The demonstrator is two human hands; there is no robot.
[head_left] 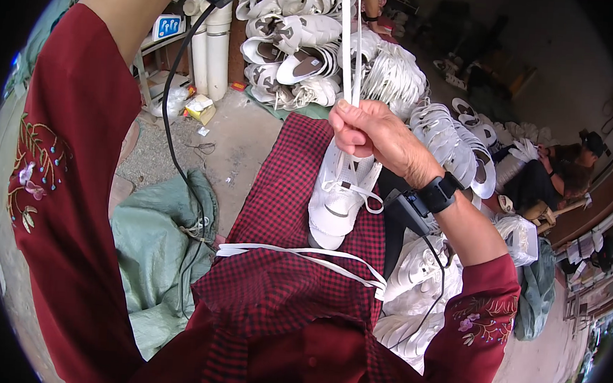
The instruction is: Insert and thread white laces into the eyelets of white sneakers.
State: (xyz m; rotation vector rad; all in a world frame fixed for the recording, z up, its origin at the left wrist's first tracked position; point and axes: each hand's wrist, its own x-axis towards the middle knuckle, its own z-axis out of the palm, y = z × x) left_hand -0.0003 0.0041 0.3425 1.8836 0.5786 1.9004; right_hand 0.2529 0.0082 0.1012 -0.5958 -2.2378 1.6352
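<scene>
A white sneaker upper [332, 210] lies across my lap on a red and black checked apron [271, 196], its toe toward me. My right hand [377, 134] is closed just above its lacing, with a white shoelace [346, 46] in its fingers. Two strands of that lace stretch upward from the fist and out at the top edge. One lace loop hangs loose at the shoe's right side. My left arm [131, 12] reaches up past the top edge, so the left hand is out of sight. More white laces [303, 253] lie across my lap nearer my body.
Stacked white shoe uppers [298, 40] stand ahead, with more piled [417, 275] at my right. A green sack [167, 239] sits at my left. A black cable [167, 113] hangs down beside it. Other people [568, 165] sit at the far right.
</scene>
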